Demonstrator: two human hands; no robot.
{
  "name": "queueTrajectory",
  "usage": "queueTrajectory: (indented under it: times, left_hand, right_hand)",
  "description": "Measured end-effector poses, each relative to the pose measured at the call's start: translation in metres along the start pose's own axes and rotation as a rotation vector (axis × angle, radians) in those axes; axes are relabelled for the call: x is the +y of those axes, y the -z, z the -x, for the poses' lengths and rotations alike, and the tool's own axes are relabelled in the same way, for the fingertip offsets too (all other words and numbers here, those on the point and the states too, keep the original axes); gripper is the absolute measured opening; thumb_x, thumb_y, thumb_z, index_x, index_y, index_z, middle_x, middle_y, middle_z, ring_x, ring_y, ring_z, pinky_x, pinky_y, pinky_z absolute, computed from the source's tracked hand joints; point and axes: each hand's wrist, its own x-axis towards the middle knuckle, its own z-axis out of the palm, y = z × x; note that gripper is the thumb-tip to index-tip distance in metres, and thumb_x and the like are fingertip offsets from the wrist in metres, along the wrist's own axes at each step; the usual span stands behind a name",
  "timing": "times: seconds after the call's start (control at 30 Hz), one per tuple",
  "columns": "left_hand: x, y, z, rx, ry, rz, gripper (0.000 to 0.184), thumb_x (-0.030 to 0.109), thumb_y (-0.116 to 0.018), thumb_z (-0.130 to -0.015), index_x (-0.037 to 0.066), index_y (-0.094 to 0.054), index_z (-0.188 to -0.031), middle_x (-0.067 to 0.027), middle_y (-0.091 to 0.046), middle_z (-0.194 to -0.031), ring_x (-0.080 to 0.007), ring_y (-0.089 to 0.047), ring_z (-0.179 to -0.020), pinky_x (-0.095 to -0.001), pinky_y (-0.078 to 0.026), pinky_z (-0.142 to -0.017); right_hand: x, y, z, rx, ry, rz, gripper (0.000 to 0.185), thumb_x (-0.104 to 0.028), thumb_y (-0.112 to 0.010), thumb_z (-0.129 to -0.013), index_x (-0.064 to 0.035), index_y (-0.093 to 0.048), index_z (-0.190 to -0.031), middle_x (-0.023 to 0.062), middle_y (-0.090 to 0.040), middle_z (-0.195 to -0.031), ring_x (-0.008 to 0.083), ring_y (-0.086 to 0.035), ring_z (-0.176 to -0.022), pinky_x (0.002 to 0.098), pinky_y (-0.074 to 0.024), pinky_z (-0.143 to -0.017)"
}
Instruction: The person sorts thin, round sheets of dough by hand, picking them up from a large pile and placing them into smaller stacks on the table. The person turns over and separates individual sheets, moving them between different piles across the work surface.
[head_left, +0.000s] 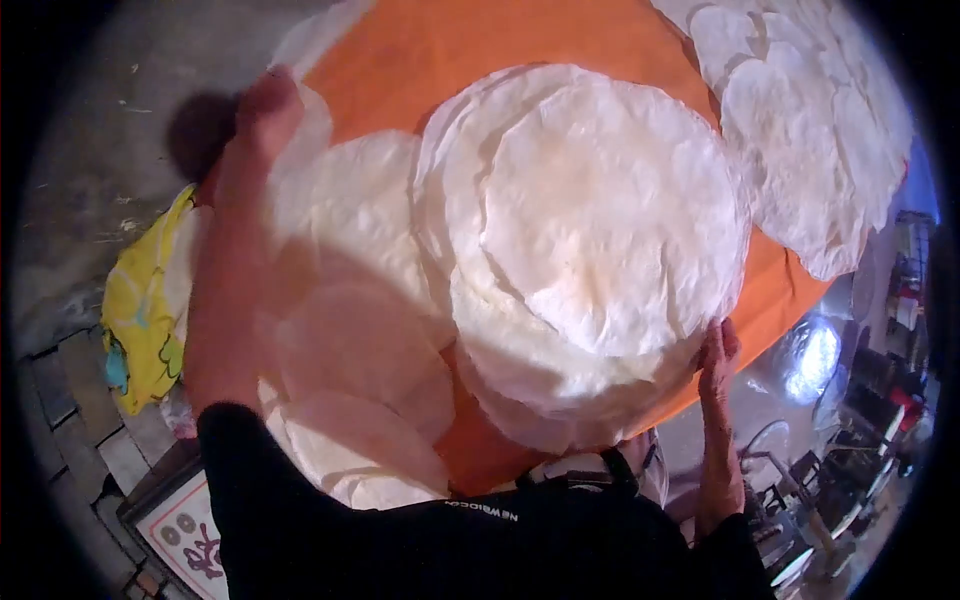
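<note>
Large, thin, pale round flatbreads lie on an orange cloth (400,60). In the middle is an overlapping stack of flatbreads (610,210). At its lower right edge, my right hand (720,348) has its fingers closed on the rim of a flatbread. My left arm reaches forward over the left-hand flatbreads (370,190) and shades part of them. My left hand (268,108) is at the far left edge of the cloth, beside a flatbread's rim. It is blurred, and its fingers cannot be made out.
More flatbreads (790,130) overlap at the far right of the cloth. A yellow patterned cloth (145,310) hangs at the left. Below it are paving bricks (90,420) and a framed sign (190,530). Cluttered metal items (830,480) stand at the lower right.
</note>
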Motion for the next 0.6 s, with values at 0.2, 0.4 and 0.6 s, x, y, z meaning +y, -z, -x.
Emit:
queueTrajectory:
  times: [0.2, 0.4, 0.6]
  left_hand:
    - [0.116, 0.197, 0.067, 0.087, 0.103, 0.565, 0.008, 0.012, -0.055, -0.089, 0.005, -0.058, -0.090, -0.0179, -0.061, -0.080, -0.0377, -0.062, -0.075, -0.0431, -0.048, -0.061]
    - [0.281, 0.238, 0.189, -0.155, 0.231, 1.140, 0.001, 0.004, -0.059, -0.081, 0.005, -0.058, -0.081, -0.0150, -0.059, -0.072, -0.0352, -0.059, -0.065, -0.0408, -0.047, -0.057]
    - [0.327, 0.227, 0.227, -0.389, 0.242, 1.282, 0.010, 0.011, -0.062, -0.085, 0.002, -0.061, -0.080, -0.0144, -0.061, -0.077, -0.0297, -0.061, -0.070, -0.0377, -0.049, -0.063]
  right_hand:
    - [-0.029, 0.016, 0.022, 0.221, 0.256, 0.141, 0.030, -0.031, -0.053, -0.097, -0.0026, -0.058, -0.089, 0.0010, -0.055, -0.072, 0.0097, -0.049, -0.060, 0.0245, -0.0398, -0.052]
    - [-0.108, -0.086, 0.063, -0.447, -0.054, -0.176, 0.046, -0.038, -0.054, -0.096, -0.0017, -0.054, -0.125, 0.0091, -0.062, -0.095, 0.0184, -0.062, -0.087, 0.0318, -0.0527, -0.078]
    - [-0.102, -0.152, 0.057, -0.713, -0.221, -0.377, 0.049, -0.040, -0.049, -0.098, -0.0042, -0.049, -0.132, 0.0080, -0.062, -0.108, 0.0194, -0.062, -0.091, 0.0328, -0.0529, -0.076]
